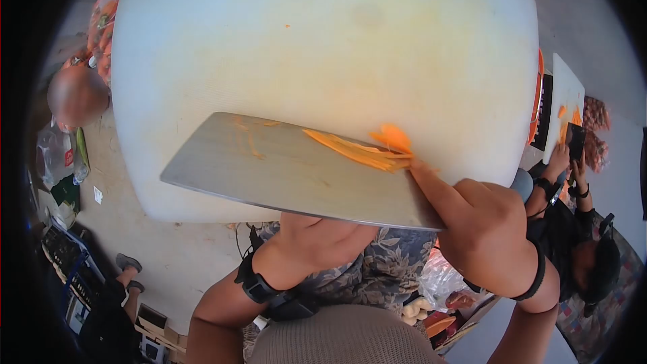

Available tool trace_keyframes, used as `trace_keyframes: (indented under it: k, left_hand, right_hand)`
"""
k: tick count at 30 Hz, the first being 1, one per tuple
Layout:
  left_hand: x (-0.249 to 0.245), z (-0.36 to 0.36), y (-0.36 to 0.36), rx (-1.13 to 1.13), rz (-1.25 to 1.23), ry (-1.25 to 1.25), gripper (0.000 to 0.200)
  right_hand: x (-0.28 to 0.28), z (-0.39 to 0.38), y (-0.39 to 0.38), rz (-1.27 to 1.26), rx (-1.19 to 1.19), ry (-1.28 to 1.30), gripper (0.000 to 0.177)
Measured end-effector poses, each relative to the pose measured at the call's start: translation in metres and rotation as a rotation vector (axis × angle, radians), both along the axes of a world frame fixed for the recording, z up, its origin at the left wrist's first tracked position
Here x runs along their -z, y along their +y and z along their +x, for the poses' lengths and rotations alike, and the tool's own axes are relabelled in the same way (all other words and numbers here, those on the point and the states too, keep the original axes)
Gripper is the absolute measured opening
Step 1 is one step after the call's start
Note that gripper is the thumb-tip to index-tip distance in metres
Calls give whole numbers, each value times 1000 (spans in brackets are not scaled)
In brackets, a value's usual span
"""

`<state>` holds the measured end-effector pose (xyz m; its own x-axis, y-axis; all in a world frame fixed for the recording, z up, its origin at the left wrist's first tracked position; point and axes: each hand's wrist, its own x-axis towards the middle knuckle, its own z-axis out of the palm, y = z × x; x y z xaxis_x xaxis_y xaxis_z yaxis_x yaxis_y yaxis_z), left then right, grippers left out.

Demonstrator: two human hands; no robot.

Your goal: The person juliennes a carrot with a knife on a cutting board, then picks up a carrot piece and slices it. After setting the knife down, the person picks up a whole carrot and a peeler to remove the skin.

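Note:
A wide cleaver (290, 168) is held flat above the near edge of a white cutting board (323, 61). Its blade points left. My right hand (482, 222) is closed at the cleaver's right end, with one finger stretched along the blade; the handle is hidden behind the hand. Thin orange carrot strips (357, 152) lie on the blade by that fingertip, and a few shreds stick farther left. A wider carrot piece (392, 137) shows at the blade's far edge. My left hand (323, 237) is at the blade's near edge, its fingers hidden below the cleaver.
Small orange bits dot the board. At right, another person's hands (573, 158) work with a dark cleaver (575, 140) at a second white board (567, 84). Bags of carrots (104, 27) stand at left. A plastic bag (441, 276) and cardboard box lie below.

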<state>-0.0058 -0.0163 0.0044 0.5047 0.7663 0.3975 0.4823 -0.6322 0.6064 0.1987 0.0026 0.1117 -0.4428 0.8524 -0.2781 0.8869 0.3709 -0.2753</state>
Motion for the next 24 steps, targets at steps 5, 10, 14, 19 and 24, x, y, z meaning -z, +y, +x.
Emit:
trace_keyframes:
  k: [5, 10, 14, 19, 24]
  left_hand:
    - [0, 8, -12, -124, -1323, -615, 23]
    - [5, -3, -2, 71, -41, -123, 30]
    - [3, 1, -6, 67, -202, -172, 24]
    - [10, 5, -13, 21, -370, -302, 28]
    - [9, -11, -18, 115, -681, -149, 29]
  right_hand:
    - [-36, 22, -20, -123, 19, -78, 69]
    - [-31, 34, -24, -156, 65, -99, 73]
    - [-5, 21, -2, -81, -34, -39, 67]
    - [-2, 10, 1, -30, -86, -19, 68]
    - [-33, 25, -15, -178, 3, -29, 78]
